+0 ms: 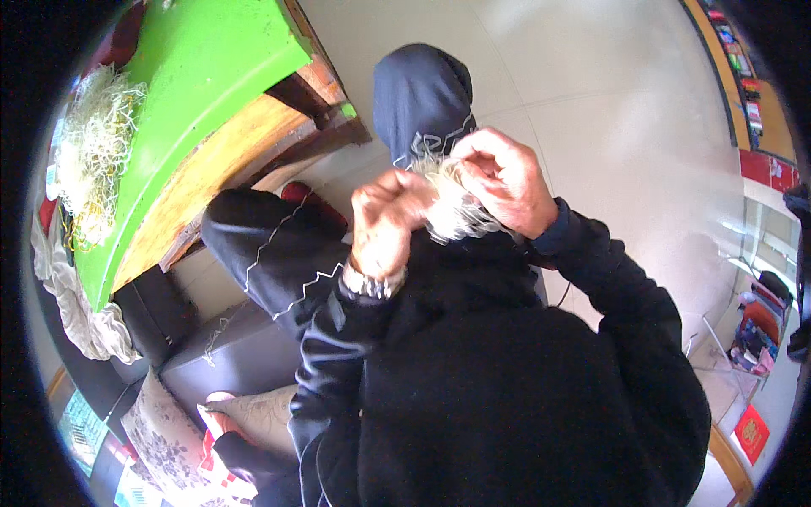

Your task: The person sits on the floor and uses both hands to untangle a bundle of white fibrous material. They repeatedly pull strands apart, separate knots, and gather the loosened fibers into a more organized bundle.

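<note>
Both my hands are raised over my lap at a bundle of crinkled whitish strands (459, 218), which looks like string or yarn. My left hand (393, 212), slightly blurred, has its fingers at the left side of the bundle. The curled fingers of my right hand (507, 180) pinch the strands at its upper right. A loose kinked strand (307, 288) trails across my dark trousers and sleeve at the left. Strands also lie over my dark-clad knee (421, 89). Exactly what sits between the fingertips is hidden.
A bright green table (209, 57) with a wooden edge stands at the left, holding a tangled heap of pale and yellow strands (101, 152). Beneath it hangs white cloth (95, 323). A dark sofa seat (234, 355) with patterned cushions (161, 437) is at lower left.
</note>
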The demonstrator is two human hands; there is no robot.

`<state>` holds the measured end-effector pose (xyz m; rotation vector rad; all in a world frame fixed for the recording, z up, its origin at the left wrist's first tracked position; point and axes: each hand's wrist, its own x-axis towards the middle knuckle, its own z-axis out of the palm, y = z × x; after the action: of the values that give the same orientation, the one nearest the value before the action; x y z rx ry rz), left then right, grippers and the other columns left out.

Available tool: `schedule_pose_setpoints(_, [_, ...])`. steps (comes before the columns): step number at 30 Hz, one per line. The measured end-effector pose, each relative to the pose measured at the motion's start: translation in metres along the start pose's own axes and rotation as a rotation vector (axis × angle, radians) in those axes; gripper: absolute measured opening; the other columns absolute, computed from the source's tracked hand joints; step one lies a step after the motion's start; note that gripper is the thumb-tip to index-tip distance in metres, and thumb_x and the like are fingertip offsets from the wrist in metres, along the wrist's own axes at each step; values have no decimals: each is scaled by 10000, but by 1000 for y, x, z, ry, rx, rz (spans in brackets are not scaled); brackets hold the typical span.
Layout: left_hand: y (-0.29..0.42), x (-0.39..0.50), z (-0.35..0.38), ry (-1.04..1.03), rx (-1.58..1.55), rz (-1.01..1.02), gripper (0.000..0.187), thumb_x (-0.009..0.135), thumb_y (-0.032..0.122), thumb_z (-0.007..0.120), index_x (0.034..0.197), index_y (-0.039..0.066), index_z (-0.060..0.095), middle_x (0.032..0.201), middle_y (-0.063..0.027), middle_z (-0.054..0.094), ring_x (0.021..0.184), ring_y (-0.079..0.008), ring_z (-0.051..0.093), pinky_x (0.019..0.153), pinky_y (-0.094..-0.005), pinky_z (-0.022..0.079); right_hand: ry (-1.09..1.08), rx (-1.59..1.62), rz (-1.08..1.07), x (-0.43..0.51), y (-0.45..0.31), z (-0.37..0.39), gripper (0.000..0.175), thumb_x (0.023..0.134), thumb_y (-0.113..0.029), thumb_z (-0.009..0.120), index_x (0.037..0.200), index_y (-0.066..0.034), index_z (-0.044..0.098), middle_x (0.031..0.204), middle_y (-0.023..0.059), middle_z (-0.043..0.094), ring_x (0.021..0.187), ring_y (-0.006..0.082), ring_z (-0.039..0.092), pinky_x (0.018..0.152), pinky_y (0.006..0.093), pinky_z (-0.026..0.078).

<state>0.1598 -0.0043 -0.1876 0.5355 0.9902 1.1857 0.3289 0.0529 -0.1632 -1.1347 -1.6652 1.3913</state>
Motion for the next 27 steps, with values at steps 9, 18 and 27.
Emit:
schedule_pose_setpoints(9, [-8,2,-1,-34,8,-19,123,762,40,618,842,-52,602,702,-35,607,555,-51,471,511,-186,348,-200,314,398,-8,-6,-4,106,833,-74,636,874,15,593,743,35,608,680,55,564,591,199,470])
schedule_pose_setpoints(18, [-9,7,-6,-101,-75,-106,171,765,89,677,817,-55,602,662,-15,575,549,-40,451,499,-183,329,-132,47,89,-12,8,6,66,831,-22,602,834,30,561,740,55,601,674,72,570,597,231,481])
schedule_pose_setpoints(27, [-2,8,-6,92,-102,-119,128,708,34,661,797,-52,628,671,-36,601,543,-56,477,486,-199,355,-163,-178,-190,-18,1,14,32,829,40,535,843,12,541,765,31,567,661,64,539,550,223,447])
